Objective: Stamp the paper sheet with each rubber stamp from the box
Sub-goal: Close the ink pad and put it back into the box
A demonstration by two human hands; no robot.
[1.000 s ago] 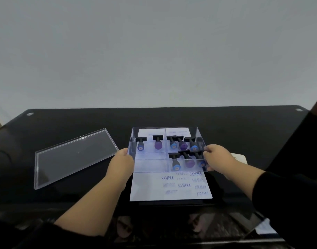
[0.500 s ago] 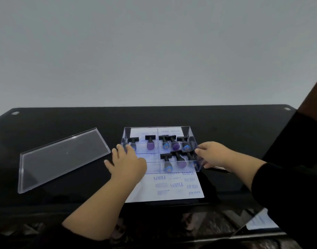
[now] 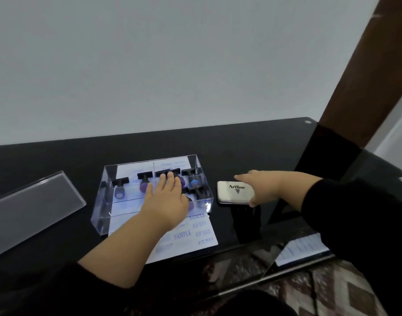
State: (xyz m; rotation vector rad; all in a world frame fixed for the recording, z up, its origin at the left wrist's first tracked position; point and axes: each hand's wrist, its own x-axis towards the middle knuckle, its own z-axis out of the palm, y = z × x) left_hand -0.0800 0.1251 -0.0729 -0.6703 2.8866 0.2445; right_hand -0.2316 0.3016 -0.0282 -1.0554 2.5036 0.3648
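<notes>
A clear plastic box (image 3: 99,201) of rubber stamps (image 3: 120,187) is seen standing on the far part of a paper sheet (image 3: 195,236) on a glossy black table (image 3: 252,144). The left hand (image 3: 166,199) is reached into the box with fingers straight and spread over the stamps in the right-hand compartments; nothing is gripped yet. The right hand (image 3: 261,190) is laid at the right end of a white ink pad (image 3: 235,192) marked "Artline", just beside the box; the forefinger is extended along the pad's far edge and the thumb shows at its near corner, but whether the case is actually pinched cannot be told. The box lid (image 3: 36,201), a flat transparent tray, is lying well apart to the left.

The stamps are judged light and rigid: black T-shaped mounts on short stems ending in rounded blue or purple knobs. Each is best taken by the knob or stem, the inked face being kept off the fingers. The box walls look hard, smooth and slippery. The sheet, thin and limp, is pinned under the box; blue "SAMPLE" and "AIR MAIL" marks are already printed on its near part.
</notes>
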